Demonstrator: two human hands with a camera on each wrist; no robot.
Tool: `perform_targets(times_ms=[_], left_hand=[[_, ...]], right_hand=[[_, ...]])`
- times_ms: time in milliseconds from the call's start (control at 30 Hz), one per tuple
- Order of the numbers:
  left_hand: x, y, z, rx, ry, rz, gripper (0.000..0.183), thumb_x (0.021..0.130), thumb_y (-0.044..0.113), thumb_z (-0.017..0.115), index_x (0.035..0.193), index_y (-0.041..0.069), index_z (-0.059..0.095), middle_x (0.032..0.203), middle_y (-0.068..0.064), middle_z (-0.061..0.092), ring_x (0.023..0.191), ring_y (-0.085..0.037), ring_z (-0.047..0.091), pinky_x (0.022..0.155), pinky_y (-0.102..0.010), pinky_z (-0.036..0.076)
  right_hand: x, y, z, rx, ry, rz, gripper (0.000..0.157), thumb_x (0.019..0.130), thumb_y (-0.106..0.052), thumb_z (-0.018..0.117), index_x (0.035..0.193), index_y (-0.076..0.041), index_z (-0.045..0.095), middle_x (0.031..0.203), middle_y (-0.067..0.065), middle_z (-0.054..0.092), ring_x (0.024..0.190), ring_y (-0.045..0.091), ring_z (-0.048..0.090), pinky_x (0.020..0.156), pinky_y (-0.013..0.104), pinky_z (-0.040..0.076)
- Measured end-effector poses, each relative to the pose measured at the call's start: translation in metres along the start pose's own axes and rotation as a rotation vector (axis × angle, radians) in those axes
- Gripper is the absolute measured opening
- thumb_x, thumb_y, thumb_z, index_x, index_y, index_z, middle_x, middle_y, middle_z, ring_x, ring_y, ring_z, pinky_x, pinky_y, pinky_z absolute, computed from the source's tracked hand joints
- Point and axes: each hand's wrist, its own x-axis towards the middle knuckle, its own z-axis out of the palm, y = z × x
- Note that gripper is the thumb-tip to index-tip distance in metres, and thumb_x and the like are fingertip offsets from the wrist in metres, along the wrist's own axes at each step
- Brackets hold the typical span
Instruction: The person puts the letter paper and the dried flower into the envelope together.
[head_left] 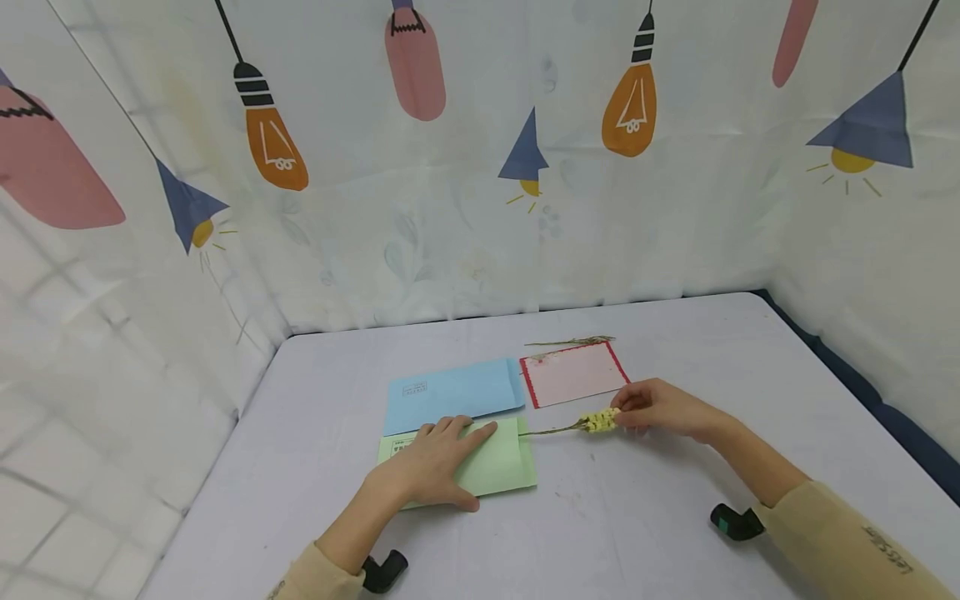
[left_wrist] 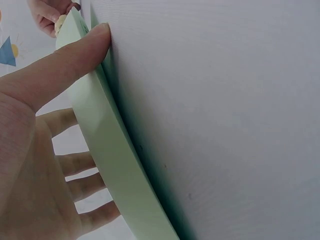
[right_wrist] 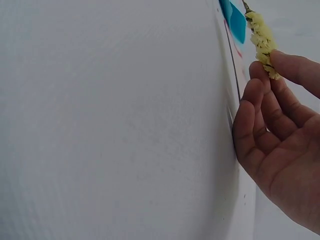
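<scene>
A light green envelope [head_left: 498, 467] lies near the middle of the table, its flap end facing right. My left hand [head_left: 438, 462] rests on it with spread, straight fingers; in the left wrist view the thumb [left_wrist: 75, 57] lies across its near edge. My right hand [head_left: 648, 407] pinches the flower head of a dried yellow flower sprig [head_left: 598, 421] between thumb and fingertips. The sprig's thin stem points left, and its end reaches the envelope's right-hand opening. In the right wrist view the yellow blossoms [right_wrist: 262, 40] stick out above the fingertips.
A blue envelope [head_left: 453, 393] lies just behind the green one. To its right is a pink card [head_left: 573, 375] with red edging, with a thin dried sprig [head_left: 573, 342] behind it. A patterned white curtain [head_left: 480, 208] stands around the table.
</scene>
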Motion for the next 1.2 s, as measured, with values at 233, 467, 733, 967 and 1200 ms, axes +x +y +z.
perform_targets(times_ms=[233,467,733,967,1200], left_hand=[[0.000,0.000,0.000,-0.001,-0.001,-0.002,0.102,0.079,0.050,0.086,0.162,0.022,0.035,0.155,-0.015,0.039,0.141,-0.035,0.038,0.112,-0.060,0.030],[0.000,-0.001,0.001,0.000,0.001,0.000,0.102,0.079,0.050,0.086,0.162,0.022,0.035,0.155,-0.014,0.039,0.141,-0.035,0.038,0.111,-0.060,0.030],[0.000,-0.001,0.000,0.004,-0.001,-0.008,0.102,0.079,0.051,0.086,0.162,0.024,0.034,0.156,-0.014,0.039,0.141,-0.036,0.037,0.112,-0.060,0.030],[0.000,0.000,0.000,-0.009,0.001,-0.010,0.101,0.079,0.050,0.086,0.162,0.023,0.035,0.155,-0.014,0.039,0.141,-0.036,0.038,0.112,-0.060,0.031],[0.000,-0.001,0.001,0.005,0.003,-0.005,0.102,0.079,0.052,0.086,0.162,0.023,0.035,0.155,-0.014,0.039,0.141,-0.035,0.038,0.111,-0.059,0.031]], right_hand=[[0.007,-0.002,0.007,-0.004,-0.015,-0.006,0.022,0.097,-0.017,0.073,0.110,0.001,0.067,0.097,0.012,0.067,0.086,0.025,0.060,0.071,0.031,0.054],[0.012,-0.006,0.015,-0.002,-0.028,-0.010,0.021,0.096,-0.017,0.073,0.109,-0.001,0.068,0.096,0.012,0.068,0.085,0.025,0.060,0.071,0.031,0.054],[0.021,-0.012,0.028,-0.009,-0.047,-0.010,0.020,0.097,-0.018,0.073,0.108,-0.003,0.069,0.096,0.010,0.068,0.084,0.023,0.060,0.071,0.031,0.054],[0.025,-0.015,0.033,-0.014,-0.046,0.001,0.017,0.097,-0.017,0.073,0.107,-0.004,0.070,0.095,0.012,0.068,0.084,0.025,0.060,0.071,0.032,0.055],[0.026,-0.020,0.037,0.002,-0.059,-0.014,0.017,0.097,-0.015,0.072,0.107,-0.002,0.069,0.096,0.013,0.068,0.083,0.024,0.059,0.070,0.031,0.054]])
